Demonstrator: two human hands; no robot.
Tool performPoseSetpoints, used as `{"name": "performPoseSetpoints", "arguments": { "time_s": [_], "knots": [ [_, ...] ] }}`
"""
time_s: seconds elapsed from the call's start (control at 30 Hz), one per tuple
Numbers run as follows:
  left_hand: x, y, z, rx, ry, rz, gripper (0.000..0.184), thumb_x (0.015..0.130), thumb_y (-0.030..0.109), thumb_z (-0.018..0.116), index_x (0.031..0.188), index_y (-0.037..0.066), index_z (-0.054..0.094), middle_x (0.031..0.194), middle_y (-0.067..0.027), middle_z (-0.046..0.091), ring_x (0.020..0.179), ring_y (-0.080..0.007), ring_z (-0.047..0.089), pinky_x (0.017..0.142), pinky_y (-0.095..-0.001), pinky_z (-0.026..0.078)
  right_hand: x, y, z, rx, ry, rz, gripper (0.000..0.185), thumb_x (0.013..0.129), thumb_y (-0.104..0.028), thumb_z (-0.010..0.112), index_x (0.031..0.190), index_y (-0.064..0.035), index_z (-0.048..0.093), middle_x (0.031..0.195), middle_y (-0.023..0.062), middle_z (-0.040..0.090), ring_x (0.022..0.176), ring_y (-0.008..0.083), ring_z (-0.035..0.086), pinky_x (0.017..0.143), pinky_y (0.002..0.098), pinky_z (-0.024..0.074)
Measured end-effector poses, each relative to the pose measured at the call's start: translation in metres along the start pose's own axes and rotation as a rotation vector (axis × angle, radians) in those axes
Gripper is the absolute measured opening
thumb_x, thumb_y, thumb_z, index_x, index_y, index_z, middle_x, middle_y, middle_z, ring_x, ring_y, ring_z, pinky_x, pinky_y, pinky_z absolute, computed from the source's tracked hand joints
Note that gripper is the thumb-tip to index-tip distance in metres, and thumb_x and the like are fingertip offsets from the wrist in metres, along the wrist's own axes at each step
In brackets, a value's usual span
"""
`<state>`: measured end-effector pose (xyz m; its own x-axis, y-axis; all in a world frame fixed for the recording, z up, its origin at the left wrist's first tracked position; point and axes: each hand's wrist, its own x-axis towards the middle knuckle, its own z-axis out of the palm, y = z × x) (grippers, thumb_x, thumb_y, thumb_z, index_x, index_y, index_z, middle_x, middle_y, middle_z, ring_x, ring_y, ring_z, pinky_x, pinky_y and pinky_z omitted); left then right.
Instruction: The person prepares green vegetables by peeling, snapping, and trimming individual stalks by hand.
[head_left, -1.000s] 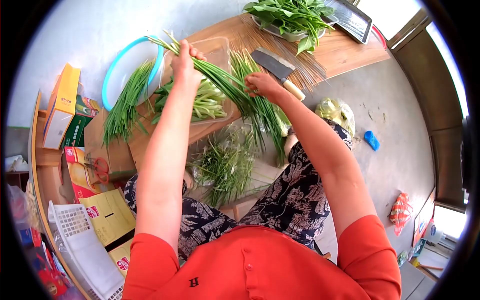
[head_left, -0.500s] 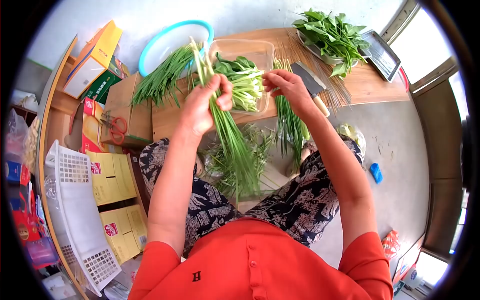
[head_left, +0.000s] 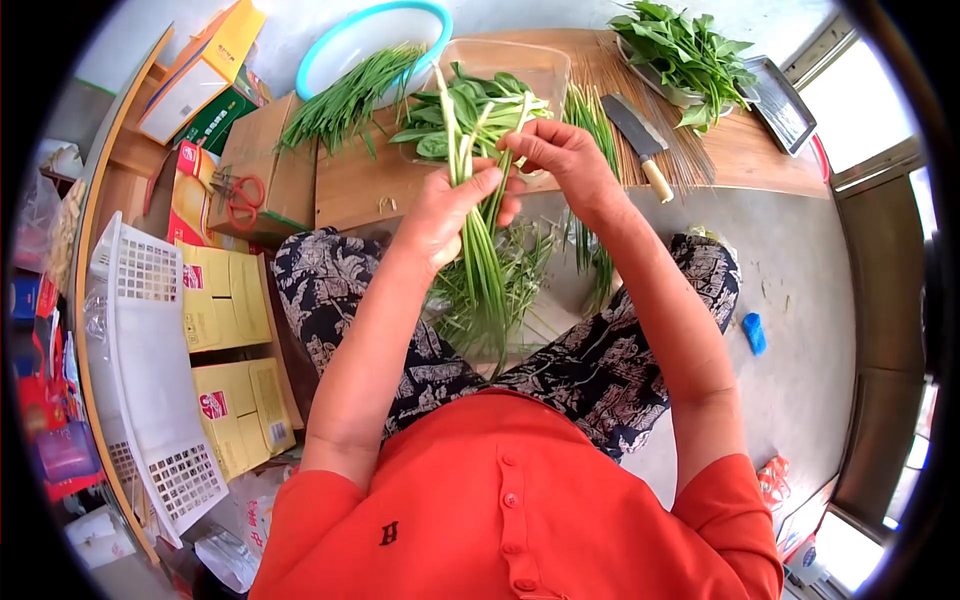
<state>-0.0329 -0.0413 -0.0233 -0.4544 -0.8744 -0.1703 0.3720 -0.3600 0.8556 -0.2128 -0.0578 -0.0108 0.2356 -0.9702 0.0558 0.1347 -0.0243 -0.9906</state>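
My left hand (head_left: 440, 215) is closed around a bunch of garlic chives (head_left: 484, 265), pale stems up and green leaves hanging over my lap. Beside it, my right hand (head_left: 568, 165) pinches a single chive stalk (head_left: 520, 118) near its pale end. Behind the hands, leafy greens (head_left: 465, 110) lie in a clear plastic tray (head_left: 556, 62), partly hidden by the hands. More chives (head_left: 593, 118) lie to the right, leaves drooping over the table edge. A cleaver (head_left: 635, 125) with a wooden handle rests beside them.
On the wooden table (head_left: 350, 190) stand a blue-rimmed basin (head_left: 330, 45) with chives in front and a heap of leafy greens (head_left: 685, 60). Red scissors (head_left: 243, 200) hang at a cardboard box (head_left: 265, 150). Trimmings (head_left: 520, 265) lie below the table. A white plastic basket (head_left: 150, 370) stands left.
My right hand has moved left to the bunch and now pinches a stalk. My left hand has shifted right and lower with the chives. The view has shifted slightly.
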Motion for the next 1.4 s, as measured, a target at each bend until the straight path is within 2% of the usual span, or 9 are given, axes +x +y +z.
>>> {"name": "performPoseSetpoints", "arguments": {
  "time_s": [0.1,0.13,0.27,0.33,0.53,0.7,0.93,1.27,1.4],
  "knots": [
    [-0.003,-0.007,-0.02,-0.016,0.073,0.051,0.025,0.089,0.015,0.06,0.105,-0.003,0.059,0.104,-0.016,0.062,0.1,-0.0253,0.061,0.08,-0.0369,0.055,0.005,0.005,-0.014,0.137,-0.044,0.064,0.019,0.091,-0.023,0.058,0.091,-0.0056,0.064,0.083,-0.0012,0.062,0.068,0.0066,0.053,0.068,0.0217,0.0437],
    [-0.01,-0.001,-0.016,-0.057,0.113,0.079,0.023,0.089,0.016,0.06,0.102,-0.002,0.06,0.104,-0.0169,0.063,0.097,-0.0258,0.063,0.08,-0.0369,0.055,0.006,0.004,-0.016,0.137,-0.036,0.063,0.019,0.091,-0.023,0.058,0.091,-0.0056,0.064,0.083,-0.0012,0.062,0.068,0.0066,0.053,0.068,0.0217,0.0437],
    [-0.033,0.009,-0.049,0.069,0.263,0.102,0.026,0.087,0.025,0.064,0.089,0.0,0.061,0.089,-0.0147,0.064,0.066,-0.0203,0.062,0.06,-0.0308,0.053,0.008,0.002,-0.033,0.182,0.047,0.067,0.018,0.09,-0.025,0.059,0.088,-0.0085,0.064,0.071,-0.0033,0.058,0.066,0.0055,0.054,0.062,0.0202,0.0419],
    [-0.042,0.021,-0.05,-0.012,0.375,0.063,0.034,0.082,0.03,0.069,0.064,0.007,0.053,0.071,-0.0075,0.059,0.05,-0.0113,0.05,0.045,-0.0253,0.043,0.008,0.003,-0.04,0.226,0.084,0.05,0.018,0.089,-0.026,0.061,0.085,-0.0088,0.063,0.071,-0.0033,0.058,0.066,0.0055,0.054,0.062,0.0204,0.0425],
    [-0.025,0.02,-0.017,0.108,0.167,0.101,0.022,0.083,0.021,0.069,0.086,0.006,0.054,0.085,-0.0063,0.06,0.054,-0.0061,0.047,0.042,-0.0181,0.035,0.001,0.008,-0.019,0.16,0.013,0.111,0.017,0.089,-0.026,0.062,0.088,-0.0087,0.063,0.069,-0.005,0.055,0.059,0.0058,0.048,0.059,0.0191,0.0423],
    [-0.009,0.016,0.012,0.174,0.144,0.091,0.022,0.078,0.013,0.073,0.088,0.005,0.055,0.065,0.0031,0.05,0.052,-0.0048,0.045,0.042,-0.0188,0.032,-0.006,0.019,0.002,0.135,0.011,0.064,0.013,0.087,-0.022,0.065,0.083,-0.0099,0.062,0.068,-0.0062,0.055,0.059,0.0036,0.049,0.054,0.0192,0.0393],
    [-0.002,0.005,0.017,0.172,0.208,0.178,0.019,0.078,0.006,0.071,0.09,0.002,0.057,0.068,0.0012,0.054,0.052,-0.005,0.046,0.043,-0.0195,0.033,-0.013,0.017,0.012,0.223,0.025,0.063,0.013,0.089,-0.02,0.063,0.096,-0.0092,0.061,0.071,-0.0057,0.055,0.062,0.0048,0.049,0.057,0.0194,0.0404],
    [-0.005,0.003,0.016,0.306,0.267,0.222,0.009,0.083,0.006,0.066,0.088,-0.001,0.063,0.065,0.0004,0.056,0.051,-0.0052,0.048,0.043,-0.0182,0.035,-0.019,0.017,0.009,0.097,-0.084,0.131,0.017,0.08,-0.016,0.072,0.085,-0.0067,0.058,0.077,-0.0019,0.059,0.065,0.0072,0.052,0.061,0.0214,0.043],
    [-0.006,-0.006,0.015,0.629,0.379,0.316,0.003,0.084,0.005,0.062,0.085,0.002,0.063,0.066,0.0016,0.056,0.054,-0.0042,0.048,0.047,-0.019,0.038,-0.022,0.017,0.011,0.065,-0.079,0.19,0.015,0.081,-0.016,0.071,0.08,-0.0065,0.06,0.075,-0.0024,0.058,0.064,0.0064,0.051,0.06,0.0209,0.0418]
  ]
}}
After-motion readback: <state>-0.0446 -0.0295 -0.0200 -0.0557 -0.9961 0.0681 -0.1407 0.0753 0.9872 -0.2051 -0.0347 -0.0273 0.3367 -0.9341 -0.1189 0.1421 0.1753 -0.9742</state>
